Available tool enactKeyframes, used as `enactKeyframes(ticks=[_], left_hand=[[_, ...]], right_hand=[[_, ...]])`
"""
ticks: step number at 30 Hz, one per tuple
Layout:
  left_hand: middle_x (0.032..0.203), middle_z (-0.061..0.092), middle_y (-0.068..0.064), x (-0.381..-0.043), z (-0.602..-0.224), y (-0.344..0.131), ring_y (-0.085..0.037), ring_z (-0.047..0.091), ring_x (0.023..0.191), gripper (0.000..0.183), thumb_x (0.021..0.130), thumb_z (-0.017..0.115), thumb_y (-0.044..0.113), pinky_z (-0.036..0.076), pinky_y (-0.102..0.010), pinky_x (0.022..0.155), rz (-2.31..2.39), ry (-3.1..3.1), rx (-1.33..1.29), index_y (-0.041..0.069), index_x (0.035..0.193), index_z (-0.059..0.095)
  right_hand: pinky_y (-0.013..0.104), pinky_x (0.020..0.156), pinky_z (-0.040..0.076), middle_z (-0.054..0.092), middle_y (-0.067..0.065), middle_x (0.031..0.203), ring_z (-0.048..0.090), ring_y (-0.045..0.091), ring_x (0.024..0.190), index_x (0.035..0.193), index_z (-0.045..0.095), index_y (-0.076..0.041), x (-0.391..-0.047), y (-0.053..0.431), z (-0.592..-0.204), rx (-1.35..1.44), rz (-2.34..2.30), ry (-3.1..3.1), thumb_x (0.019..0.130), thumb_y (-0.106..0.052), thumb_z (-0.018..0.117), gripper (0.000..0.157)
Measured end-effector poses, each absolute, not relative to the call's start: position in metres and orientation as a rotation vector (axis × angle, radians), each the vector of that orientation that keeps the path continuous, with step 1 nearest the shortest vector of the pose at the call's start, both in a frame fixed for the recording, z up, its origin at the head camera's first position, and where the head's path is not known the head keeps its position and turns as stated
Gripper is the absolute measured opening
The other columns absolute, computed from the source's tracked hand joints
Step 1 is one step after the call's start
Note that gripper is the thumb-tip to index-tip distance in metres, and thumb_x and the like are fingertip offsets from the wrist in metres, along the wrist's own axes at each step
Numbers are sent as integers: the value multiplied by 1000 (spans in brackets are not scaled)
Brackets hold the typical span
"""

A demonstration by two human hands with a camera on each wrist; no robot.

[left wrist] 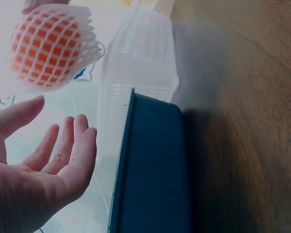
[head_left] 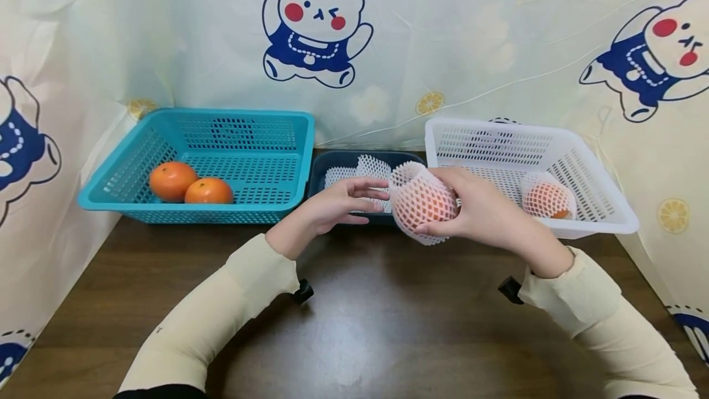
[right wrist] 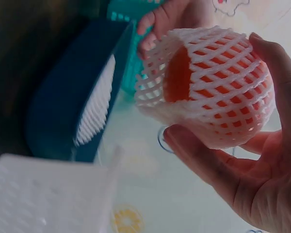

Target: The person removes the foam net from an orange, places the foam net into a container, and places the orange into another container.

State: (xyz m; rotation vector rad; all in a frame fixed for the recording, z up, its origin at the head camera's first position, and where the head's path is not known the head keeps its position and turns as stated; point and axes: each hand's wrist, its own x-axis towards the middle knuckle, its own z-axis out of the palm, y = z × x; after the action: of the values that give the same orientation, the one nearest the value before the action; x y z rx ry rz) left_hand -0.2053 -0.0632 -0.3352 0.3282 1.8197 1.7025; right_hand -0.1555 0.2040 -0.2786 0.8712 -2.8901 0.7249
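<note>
My right hand (head_left: pixel 484 208) grips an orange in a white foam net sleeve (head_left: pixel 423 202), held up in front of the dark blue tray. The right wrist view shows thumb and fingers around the netted orange (right wrist: pixel 218 87), with bare peel at the sleeve's open end. My left hand (head_left: pixel 340 202) is just left of it, fingers extended and apart from the fruit. In the left wrist view the left hand (left wrist: pixel 48 165) holds nothing, palm and fingers spread below the netted orange (left wrist: pixel 51 48).
Two bare oranges (head_left: pixel 191 183) lie in the teal basket (head_left: pixel 266 207) at left. More white foam nets (head_left: pixel 372 168) lie in the dark blue tray (head_left: pixel 382 219) between the baskets. Another netted orange (head_left: pixel 548 199) sits in the white basket (head_left: pixel 604 226) at right. A patterned cloth (head_left: pixel 388 103) hangs behind.
</note>
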Motion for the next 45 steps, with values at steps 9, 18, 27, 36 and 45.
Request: enactKeyframes(ticks=[9, 18, 27, 36, 45], left_hand=[[154, 44, -20, -196, -342, -87, -39, 48, 137, 64, 95, 58, 1, 42, -55, 108, 1673, 1763, 341, 2, 156, 38], [155, 40, -21, -185, -355, -98, -36, 46, 137, 65, 96, 55, 2, 42, -54, 109, 1683, 1704, 335, 4, 158, 36], [155, 40, -21, -177, -361, -102, -26, 53, 125, 67, 94, 55, 4, 45, -51, 106, 1662, 1723, 347, 1, 157, 35], [143, 54, -20, -169, -361, -101, -24, 61, 116, 66, 91, 70, 1, 54, -35, 93, 1643, 1794, 428, -2, 152, 44], [139, 58, -17, -167, -365, -98, -26, 64, 113, 62, 86, 77, -1, 55, -36, 90, 1626, 1882, 503, -2, 144, 54]], right_hand=[[45, 85, 54, 66, 6, 117, 62, 22, 100, 139, 56, -5, -160, 188, -318, 972, 1086, -2930, 75, -35, 92, 80], [43, 90, 53, 64, 8, 122, 63, 21, 105, 145, 48, -6, -159, 172, -364, 975, 1417, -2959, 80, -32, 89, 81], [41, 95, 52, 60, 15, 129, 61, 24, 112, 148, 40, -2, -155, 160, -387, 932, 1766, -2923, 87, -24, 83, 78], [38, 98, 50, 56, 14, 134, 59, 23, 116, 151, 36, -4, -152, 154, -400, 1029, 1811, -2861, 87, -16, 83, 81], [41, 101, 50, 51, 15, 144, 56, 27, 124, 151, 41, -2, -155, 153, -392, 1113, 1664, -2838, 84, -16, 87, 83]])
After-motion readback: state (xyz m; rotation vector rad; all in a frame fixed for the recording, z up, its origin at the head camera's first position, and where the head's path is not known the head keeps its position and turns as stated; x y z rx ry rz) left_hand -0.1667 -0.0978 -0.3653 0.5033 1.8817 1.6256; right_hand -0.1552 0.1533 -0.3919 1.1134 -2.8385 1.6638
